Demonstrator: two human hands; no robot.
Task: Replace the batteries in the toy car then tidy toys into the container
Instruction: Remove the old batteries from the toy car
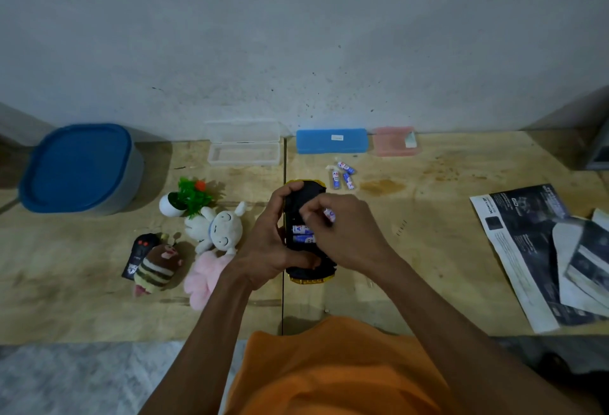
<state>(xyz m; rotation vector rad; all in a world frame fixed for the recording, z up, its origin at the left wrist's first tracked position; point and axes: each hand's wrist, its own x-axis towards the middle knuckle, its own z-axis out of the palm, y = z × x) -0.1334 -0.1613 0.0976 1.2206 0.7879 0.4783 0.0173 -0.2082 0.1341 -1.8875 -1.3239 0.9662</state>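
The yellow toy car (304,197) lies upside down on the wooden table (428,250), its black underside up. My left hand (273,243) grips its left side. Two blue-and-white batteries (301,233) sit in the open compartment. My right hand (346,233) hovers over the compartment, pinching another battery (329,214) between its fingertips. Three loose batteries (342,174) lie just beyond the car. The grey container with a blue lid (79,167) stands shut at the far left.
Left of the car lie a white plush (220,227), a pink plush (206,274), a striped brown plush (158,268), a black remote (140,250) and a small potted plastic plant (188,199). Clear, blue and pink cases (331,140) line the wall. Leaflets (547,256) lie at right.
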